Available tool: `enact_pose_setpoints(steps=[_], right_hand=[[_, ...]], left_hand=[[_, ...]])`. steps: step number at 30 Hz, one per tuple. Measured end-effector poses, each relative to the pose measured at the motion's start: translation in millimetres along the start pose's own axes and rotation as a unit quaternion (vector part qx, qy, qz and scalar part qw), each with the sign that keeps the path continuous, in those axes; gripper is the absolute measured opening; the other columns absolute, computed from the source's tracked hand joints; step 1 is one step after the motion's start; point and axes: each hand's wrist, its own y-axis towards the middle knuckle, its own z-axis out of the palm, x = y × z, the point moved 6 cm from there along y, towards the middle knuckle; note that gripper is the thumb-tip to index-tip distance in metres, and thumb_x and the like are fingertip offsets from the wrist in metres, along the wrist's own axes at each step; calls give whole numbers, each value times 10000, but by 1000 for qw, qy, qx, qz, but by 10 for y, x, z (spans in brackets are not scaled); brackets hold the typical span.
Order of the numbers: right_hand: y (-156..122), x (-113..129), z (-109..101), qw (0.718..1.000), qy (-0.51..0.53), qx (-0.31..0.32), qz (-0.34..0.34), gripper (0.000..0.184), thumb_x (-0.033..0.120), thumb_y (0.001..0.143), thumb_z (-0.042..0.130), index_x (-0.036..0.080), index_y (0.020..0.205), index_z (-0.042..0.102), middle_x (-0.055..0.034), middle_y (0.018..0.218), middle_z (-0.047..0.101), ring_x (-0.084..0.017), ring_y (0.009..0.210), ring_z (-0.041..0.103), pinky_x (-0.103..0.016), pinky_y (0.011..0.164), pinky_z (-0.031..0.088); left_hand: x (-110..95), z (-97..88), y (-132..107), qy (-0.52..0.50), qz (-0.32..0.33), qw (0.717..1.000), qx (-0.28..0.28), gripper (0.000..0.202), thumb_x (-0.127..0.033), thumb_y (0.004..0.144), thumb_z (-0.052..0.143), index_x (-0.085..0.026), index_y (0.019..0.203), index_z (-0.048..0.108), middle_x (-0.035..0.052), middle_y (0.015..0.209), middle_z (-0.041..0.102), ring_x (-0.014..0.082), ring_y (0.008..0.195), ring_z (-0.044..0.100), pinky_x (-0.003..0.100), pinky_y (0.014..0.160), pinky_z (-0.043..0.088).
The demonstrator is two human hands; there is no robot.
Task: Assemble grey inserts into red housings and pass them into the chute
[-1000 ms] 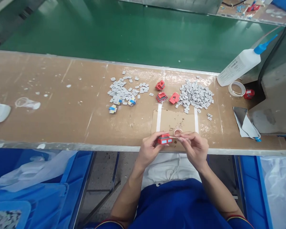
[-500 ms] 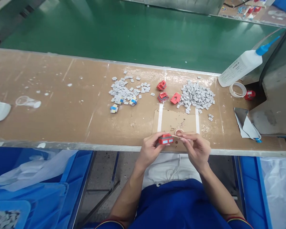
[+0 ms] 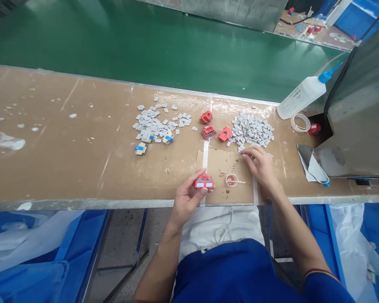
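Note:
My left hand (image 3: 187,196) grips a small red block with pale blue faces (image 3: 204,182) just above the cardboard work mat (image 3: 227,162) near the bench's front edge. My right hand (image 3: 259,165) reaches out to the near edge of the right pile of small grey pieces (image 3: 252,129), fingertips pinched together there; what they hold is too small to name. A small round dish with a thin stick (image 3: 231,180) lies on the mat between my hands.
A second pile of grey pieces (image 3: 154,122) lies to the left, with two blue-and-yellow taped bundles (image 3: 140,148). Three red blocks (image 3: 208,131) sit between the piles. A white squeeze bottle with blue nozzle (image 3: 300,96), tape roll (image 3: 300,122) and metal machine housing (image 3: 360,109) stand right. Green conveyor belt (image 3: 164,46) runs behind.
My right hand left the red block and the stick, and moved forward to the right grey pile. The stick now rests on the dish. The camera view shifted.

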Motion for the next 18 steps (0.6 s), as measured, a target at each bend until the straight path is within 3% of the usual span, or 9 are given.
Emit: enact_pose_setpoints(steps=[5,10,13,15,18], right_hand=[[366,-252,177,982,-133,130,14,165,200,1005,575,193,930,720,-94,988,710,-237,887,679,-332,790,502],[476,-220,208,958,-190,209,42,164,125,936,595,168,1060,694,-114,1005,720,-235,858,664,-313,761,462],[503,-249,184,961,-138,226,78,239,64,874,627,169,1082,677,-46,855,708,-196,750,643,-281,725,451],[480,-277,149,966,-115,214,86,173,66,872,645,176,998,689,-31,825,696,-188,750,643,-273,731,454],[350,-268,55,979,-122,157,39,98,155,945,628,192,918,715,-60,909,682,-200,809,644,-289,760,463]], left_hand=[[-7,5,-12,5,-14,1000,-1,418,-291,931,773,-319,1345,722,61,1110,707,146,822,750,262,754,657],[16,-2,-18,21,-15,1000,-3,421,-313,909,792,-300,1326,737,83,1163,680,171,894,723,258,723,651],[17,-3,-22,32,-11,999,-6,425,-308,900,799,-307,1321,739,82,1193,655,177,936,708,247,710,649],[13,4,-36,33,-11,999,-4,427,-308,909,788,-309,1332,731,80,1202,653,171,927,707,249,715,650],[-9,24,-77,24,-12,1000,1,432,-314,932,762,-290,1360,706,94,1238,677,172,936,712,249,731,649]])
